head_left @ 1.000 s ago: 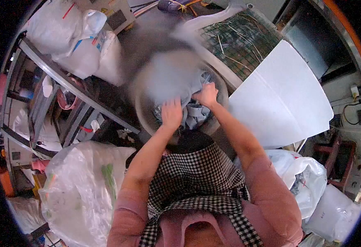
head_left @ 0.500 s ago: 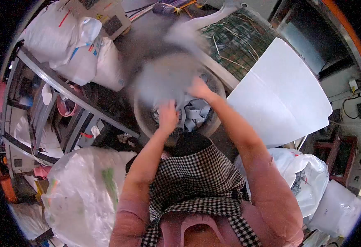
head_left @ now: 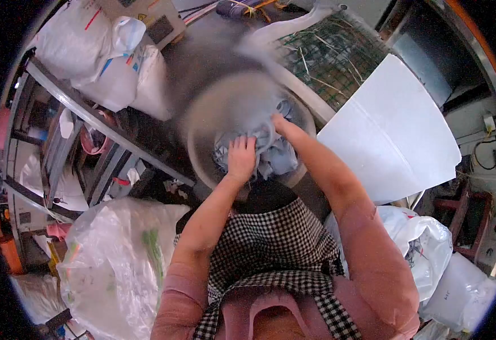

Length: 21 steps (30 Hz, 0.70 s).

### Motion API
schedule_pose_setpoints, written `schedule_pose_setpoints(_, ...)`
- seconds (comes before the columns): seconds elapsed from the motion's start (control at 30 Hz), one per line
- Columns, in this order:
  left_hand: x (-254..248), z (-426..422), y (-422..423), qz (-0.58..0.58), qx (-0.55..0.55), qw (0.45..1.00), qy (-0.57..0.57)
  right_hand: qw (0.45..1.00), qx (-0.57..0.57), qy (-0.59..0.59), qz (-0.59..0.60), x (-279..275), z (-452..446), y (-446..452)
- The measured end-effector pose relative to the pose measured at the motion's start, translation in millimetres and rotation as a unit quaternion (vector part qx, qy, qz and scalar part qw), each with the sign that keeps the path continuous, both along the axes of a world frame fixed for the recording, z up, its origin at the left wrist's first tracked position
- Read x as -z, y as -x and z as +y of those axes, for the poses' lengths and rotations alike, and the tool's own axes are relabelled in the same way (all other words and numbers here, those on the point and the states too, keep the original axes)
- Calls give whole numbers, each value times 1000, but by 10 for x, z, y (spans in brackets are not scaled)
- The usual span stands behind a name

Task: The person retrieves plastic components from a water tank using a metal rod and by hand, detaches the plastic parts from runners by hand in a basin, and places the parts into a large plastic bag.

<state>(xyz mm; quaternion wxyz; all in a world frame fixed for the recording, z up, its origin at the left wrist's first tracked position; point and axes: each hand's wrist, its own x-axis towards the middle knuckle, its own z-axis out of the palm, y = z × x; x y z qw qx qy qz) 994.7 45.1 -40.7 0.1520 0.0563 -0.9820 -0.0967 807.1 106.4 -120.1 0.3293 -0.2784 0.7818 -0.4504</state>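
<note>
A round, pale tub [head_left: 202, 164] stands in front of me, and crumpled grey pieces [head_left: 279, 158] of thin, bendy material lie inside it. My left hand [head_left: 241, 157] rests on the near left part of this heap, its fingers stretched out and pressing on the grey material. On the right side of the tub, my right hand [head_left: 280, 123] reaches in among the pieces beside a curved grey strip. Its fingers are mostly hidden there. The far part of the tub is blurred.
A large white sheet [head_left: 392, 136] leans at the right, near a green mesh [head_left: 338, 56]. White sacks [head_left: 112, 73] stand behind a metal frame [head_left: 101, 124] at the left. Clear plastic bags [head_left: 120, 255] flank me; a white bag [head_left: 420, 238] lies at the right.
A blurred grey mass above the tub has come down onto the heap. My left hand has shifted slightly right and now lies flat; my right hand has moved a little right and lower.
</note>
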Motion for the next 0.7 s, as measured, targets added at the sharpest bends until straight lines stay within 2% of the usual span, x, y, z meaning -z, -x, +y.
schedule_pose_setpoints(0.07,-67,9,-13,-12,-8,999,-41,993,82,-29,-77,-356,11,-106)
schedule_pose_setpoints(0.1,-85,34,-21,-21,-15,996,-83,996,16,-54,65,-437,37,-121)
schedule_pose_setpoints(0.13,-77,37,-17,-22,-16,996,-84,974,-48,-76,208,-486,53,-128)
schedule_pose_setpoints(0.17,-72,30,-11,-18,-25,996,-86,974,-48,-76,206,-426,51,-120)
schedule_pose_setpoints(0.2,-108,22,6,-13,-34,995,-88,988,-63,66,123,-387,40,-114)
schedule_pose_setpoints(0.23,-144,9,29,-13,-33,995,-88,975,-79,205,38,-351,42,-97)
schedule_pose_setpoints(0.27,-178,-11,45,-31,-46,989,-134,975,-80,205,38,-316,75,-62)
schedule_pose_setpoints(0.33,-165,-58,59,-47,-66,980,-181,985,-109,77,105,-804,155,-135)
schedule_pose_setpoints(0.37,-79,-71,64,-6,-57,984,-169,985,-115,75,105,-840,152,-133)
schedule_pose_setpoints(0.43,-93,-49,60,34,-51,986,-157,963,-86,-97,235,-965,160,-155)
schedule_pose_setpoints(0.47,-163,-21,71,32,-55,983,-174,971,-63,-44,228,-1076,235,-190)
schedule_pose_setpoints(0.5,-239,-3,92,31,-58,980,-190,970,-64,-43,230,-1063,261,-166)
schedule_pose_setpoints(0.57,-293,-11,148,3,-94,970,-225,994,-46,102,4,-1014,336,-120)
schedule_pose_setpoints(0.6,-321,-16,163,-27,-128,957,-259,994,-49,100,5,-983,407,-22)
schedule_pose_setpoints(0.63,-361,-37,169,-24,-130,956,-260,991,-23,61,-119,-1035,468,106)
schedule_pose_setpoints(0.7,-463,-140,145,7,-154,932,-329,972,-5,20,-232,-1148,489,152)
